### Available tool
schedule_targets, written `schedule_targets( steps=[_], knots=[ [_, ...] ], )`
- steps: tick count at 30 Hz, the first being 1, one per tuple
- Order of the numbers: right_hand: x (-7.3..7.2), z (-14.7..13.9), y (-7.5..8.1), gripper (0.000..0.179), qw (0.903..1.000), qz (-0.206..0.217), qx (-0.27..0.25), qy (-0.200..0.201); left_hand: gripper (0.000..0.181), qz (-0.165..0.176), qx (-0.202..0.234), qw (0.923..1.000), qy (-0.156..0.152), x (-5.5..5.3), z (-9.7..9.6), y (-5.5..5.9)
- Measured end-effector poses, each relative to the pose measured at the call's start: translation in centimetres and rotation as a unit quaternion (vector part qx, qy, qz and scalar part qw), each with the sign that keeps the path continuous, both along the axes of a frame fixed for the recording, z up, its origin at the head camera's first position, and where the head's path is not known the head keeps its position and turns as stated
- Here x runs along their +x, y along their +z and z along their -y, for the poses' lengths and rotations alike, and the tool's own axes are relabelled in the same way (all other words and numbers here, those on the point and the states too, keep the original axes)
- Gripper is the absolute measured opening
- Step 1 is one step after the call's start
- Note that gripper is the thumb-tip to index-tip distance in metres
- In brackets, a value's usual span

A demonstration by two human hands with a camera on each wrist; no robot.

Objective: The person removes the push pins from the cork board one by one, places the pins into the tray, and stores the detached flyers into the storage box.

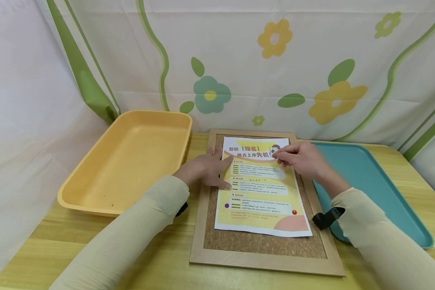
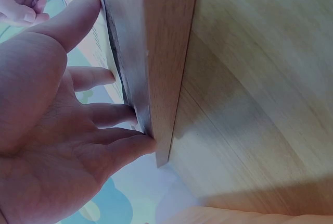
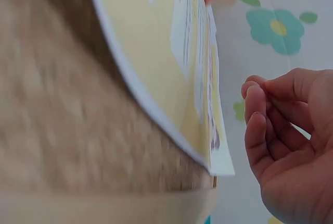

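Note:
A printed yellow and white poster (image 1: 261, 189) lies on a cork board (image 1: 264, 243) with a wooden frame (image 1: 268, 261). A purple push pin (image 1: 226, 205) sits at its lower left, a red one (image 1: 294, 212) at its lower right. My left hand (image 1: 211, 167) is spread over the poster's left edge and the frame; in the left wrist view its fingertips touch the board's side (image 2: 161, 67). Above the poster's upper right is my right hand (image 1: 300, 158), thumb and fingertips drawn together. In the right wrist view the right hand (image 3: 291, 130) has curled fingers; anything between its fingertips is hidden.
On the left stands a deep yellow tray (image 1: 70, 197), close to my left forearm. A flat teal tray (image 1: 369, 177) lies to the right, partly under my right forearm. Behind the wooden table (image 1: 159, 249) hangs a flowered cloth (image 1: 235, 48).

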State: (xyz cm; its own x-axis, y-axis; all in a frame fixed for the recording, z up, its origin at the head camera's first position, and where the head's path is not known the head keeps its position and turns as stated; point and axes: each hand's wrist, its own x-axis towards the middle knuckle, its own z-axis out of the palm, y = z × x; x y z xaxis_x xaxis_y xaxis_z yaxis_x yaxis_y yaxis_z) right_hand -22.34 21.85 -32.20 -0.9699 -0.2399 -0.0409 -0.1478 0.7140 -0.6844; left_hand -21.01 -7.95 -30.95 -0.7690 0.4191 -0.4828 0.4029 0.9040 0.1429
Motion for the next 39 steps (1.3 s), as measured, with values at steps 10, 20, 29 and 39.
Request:
schedule_targets(
  steps=[10, 20, 29, 39],
  knots=[
    [2.1, 4.1, 0.2, 0.017, 0.9978, 0.011, 0.008, 0.065, 0.101, -0.002, -0.005, 1.0000, 0.001, -0.1, -0.1, -0.1],
    [4.0, 6.4, 0.3, 0.007, 0.9910, 0.009, -0.008, 0.133, 0.102, -0.003, -0.008, 0.9999, 0.005, 0.0, -0.3, 0.0],
    [5.4, 7.8, -0.4, 0.005, 0.9871, 0.022, -0.026, 0.156, 0.103, -0.003, -0.013, 0.9999, 0.001, 0.0, -0.5, 0.2],
    [6.7, 9.6, -0.9, 0.005, 0.9772, 0.028, -0.032, 0.208, 0.101, -0.002, -0.013, 0.9999, -0.001, 0.0, -0.4, 0.4]
  ],
)
